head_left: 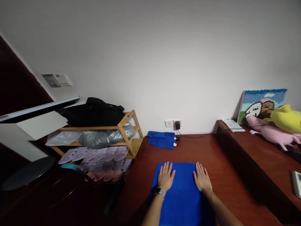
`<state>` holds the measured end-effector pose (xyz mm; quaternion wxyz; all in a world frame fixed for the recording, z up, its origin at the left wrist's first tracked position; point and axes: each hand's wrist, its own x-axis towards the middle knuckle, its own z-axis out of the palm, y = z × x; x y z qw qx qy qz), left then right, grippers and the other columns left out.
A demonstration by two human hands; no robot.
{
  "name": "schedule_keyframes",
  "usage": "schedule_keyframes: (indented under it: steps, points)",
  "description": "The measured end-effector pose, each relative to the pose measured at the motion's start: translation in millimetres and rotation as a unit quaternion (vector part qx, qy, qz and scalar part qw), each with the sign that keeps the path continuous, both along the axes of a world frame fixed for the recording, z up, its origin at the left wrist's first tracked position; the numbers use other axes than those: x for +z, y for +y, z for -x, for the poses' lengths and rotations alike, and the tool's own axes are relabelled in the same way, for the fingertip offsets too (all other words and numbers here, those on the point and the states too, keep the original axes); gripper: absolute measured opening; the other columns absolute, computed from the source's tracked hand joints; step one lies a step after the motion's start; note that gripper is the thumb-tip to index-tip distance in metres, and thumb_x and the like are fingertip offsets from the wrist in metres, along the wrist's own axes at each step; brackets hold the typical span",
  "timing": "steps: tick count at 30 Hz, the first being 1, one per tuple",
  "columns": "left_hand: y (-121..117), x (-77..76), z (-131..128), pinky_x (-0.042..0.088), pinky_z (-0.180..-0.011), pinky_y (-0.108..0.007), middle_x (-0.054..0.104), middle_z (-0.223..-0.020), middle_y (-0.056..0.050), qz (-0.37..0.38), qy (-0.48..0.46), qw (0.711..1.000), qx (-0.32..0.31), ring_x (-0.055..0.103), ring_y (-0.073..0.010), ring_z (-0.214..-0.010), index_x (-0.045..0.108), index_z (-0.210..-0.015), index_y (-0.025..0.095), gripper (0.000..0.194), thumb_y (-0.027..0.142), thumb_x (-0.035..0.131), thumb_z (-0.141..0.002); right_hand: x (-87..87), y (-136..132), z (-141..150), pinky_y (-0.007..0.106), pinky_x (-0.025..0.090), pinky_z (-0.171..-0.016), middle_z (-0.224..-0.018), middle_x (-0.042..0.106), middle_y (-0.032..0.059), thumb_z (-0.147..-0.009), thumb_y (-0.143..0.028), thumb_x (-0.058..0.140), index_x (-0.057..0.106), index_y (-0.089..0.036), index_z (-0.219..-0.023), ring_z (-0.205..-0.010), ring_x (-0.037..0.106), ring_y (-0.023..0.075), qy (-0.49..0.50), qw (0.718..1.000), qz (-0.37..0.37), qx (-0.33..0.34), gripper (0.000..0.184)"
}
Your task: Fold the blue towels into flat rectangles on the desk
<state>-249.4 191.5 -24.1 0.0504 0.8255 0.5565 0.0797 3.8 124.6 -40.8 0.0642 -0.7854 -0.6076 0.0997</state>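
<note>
A bright blue cloth [183, 197] lies spread flat on the reddish-brown wooden table, its near end running out of the bottom of the view. My left hand [166, 178] rests palm down on the cloth near its far left corner, fingers stretched out; a watch is on that wrist. Across from it, my right hand [202, 179] lies flat at the far right edge of the cloth, fingers extended. Neither hand grips anything. Farther back, near the wall, are folded blue cloths [161, 140] with small white tags.
A black plug [177, 125] sits in the wall socket, its cable running right. On the left stands a wooden rack [131, 135] with slippers and a black bag [94, 113]. A raised ledge [258, 150] at right bears a pink plush toy [270, 130], a yellow one and a picture.
</note>
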Motion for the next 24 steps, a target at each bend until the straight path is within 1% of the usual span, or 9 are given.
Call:
schedule_keyframes:
  steps: [2, 3, 6, 9, 13, 17, 20, 22, 24]
  points:
    - [7.3, 2.0, 32.7, 0.022, -0.127, -0.047, 0.026, -0.168, -0.007, -0.001, 0.020, 0.999, 0.037, 0.023, -0.0244, -0.156, 0.031, -0.160, 0.021, 0.067, 0.056, 0.020, -0.105, -1.3, 0.0, 0.1, 0.041, 0.006, -0.128, -0.171, 0.013, 0.0026, -0.101, -0.047, 0.011, 0.014, -0.010, -0.162, -0.158, 0.010, 0.0200, -0.003, 1.000, 0.000, -0.004, 0.071]
    - [9.4, 2.0, 44.2, 0.023, -0.127, -0.046, 0.026, -0.169, -0.006, -0.003, 0.025, 0.999, 0.044, 0.022, -0.0240, -0.156, 0.031, -0.160, 0.021, 0.067, 0.056, 0.019, -0.105, -2.0, 0.3, 0.1, 0.041, 0.006, -0.128, -0.171, 0.013, 0.0028, -0.101, -0.046, 0.011, 0.014, -0.010, -0.163, -0.158, 0.010, 0.0202, -0.006, 1.000, 0.000, -0.006, 0.071]
    - [12.8, -0.4, 58.8, 0.023, -0.127, -0.045, 0.025, -0.169, -0.005, -0.007, 0.027, 0.999, 0.046, 0.021, -0.0233, -0.156, 0.030, -0.161, 0.020, 0.068, 0.056, 0.018, -0.105, -3.1, 3.1, -0.1, 0.041, 0.004, -0.128, -0.171, 0.014, 0.0051, -0.101, -0.047, 0.013, 0.014, -0.009, -0.162, -0.158, 0.010, 0.0214, -0.021, 1.000, 0.001, -0.002, 0.072]
    - [16.3, -3.0, 56.0, 0.022, -0.127, -0.045, 0.026, -0.169, -0.005, -0.018, 0.025, 0.998, 0.053, 0.022, -0.0235, -0.156, 0.031, -0.160, 0.020, 0.068, 0.056, 0.018, -0.104, -3.2, 9.5, -0.8, 0.041, 0.004, -0.128, -0.170, 0.015, 0.0060, -0.101, -0.046, 0.015, 0.015, -0.008, -0.162, -0.158, 0.011, 0.0225, -0.031, 0.999, 0.011, 0.009, 0.072]
    - [20.8, -3.9, 50.9, 0.021, -0.127, -0.046, 0.027, -0.168, -0.005, -0.030, 0.020, 0.997, 0.062, 0.022, -0.0237, -0.156, 0.033, -0.160, 0.021, 0.066, 0.054, 0.019, -0.104, -4.5, 17.9, -2.9, 0.041, 0.007, -0.128, -0.171, 0.014, 0.0042, -0.101, -0.047, 0.014, 0.013, -0.010, -0.163, -0.158, 0.010, 0.0218, -0.029, 0.999, 0.010, 0.012, 0.072]
    - [22.1, -2.8, 52.8, 0.022, -0.127, -0.047, 0.027, -0.168, -0.004, -0.031, 0.021, 0.997, 0.063, 0.022, -0.0239, -0.156, 0.032, -0.160, 0.022, 0.065, 0.054, 0.021, -0.104, -5.7, 19.9, -4.7, 0.040, 0.006, -0.128, -0.171, 0.014, 0.0034, -0.101, -0.048, 0.012, 0.013, -0.011, -0.163, -0.158, 0.010, 0.0207, -0.017, 1.000, 0.005, 0.009, 0.072]
    - [22.8, 0.1, 54.7, 0.022, -0.127, -0.049, 0.028, -0.168, -0.006, -0.023, 0.034, 0.997, 0.066, 0.024, -0.0253, -0.156, 0.033, -0.160, 0.020, 0.065, 0.052, 0.024, -0.104, -4.6, 19.0, -5.1, 0.040, 0.006, -0.128, -0.171, 0.014, 0.0034, -0.102, -0.048, 0.012, 0.013, -0.010, -0.163, -0.158, 0.009, 0.0202, -0.007, 1.000, 0.000, 0.012, 0.072]
    - [21.4, 3.0, 48.3, 0.021, -0.127, -0.050, 0.029, -0.167, -0.008, -0.035, 0.034, 0.997, 0.061, 0.025, -0.0262, -0.155, 0.034, -0.159, 0.019, 0.064, 0.052, 0.025, -0.104, -3.0, 18.4, -4.9, 0.040, 0.005, -0.128, -0.171, 0.014, 0.0036, -0.102, -0.048, 0.013, 0.013, -0.010, -0.163, -0.158, 0.009, 0.0200, 0.001, 1.000, -0.002, 0.013, 0.072]
    - [15.8, 5.3, 28.9, 0.021, -0.127, -0.051, 0.029, -0.167, -0.008, -0.061, 0.014, 0.997, 0.033, 0.023, -0.0256, -0.156, 0.032, -0.160, 0.020, 0.063, 0.050, 0.023, -0.105, -1.1, 18.1, -4.7, 0.040, 0.005, -0.128, -0.171, 0.014, 0.0033, -0.102, -0.048, 0.013, 0.013, -0.011, -0.163, -0.158, 0.009, 0.0200, 0.007, 1.000, -0.004, 0.013, 0.072]
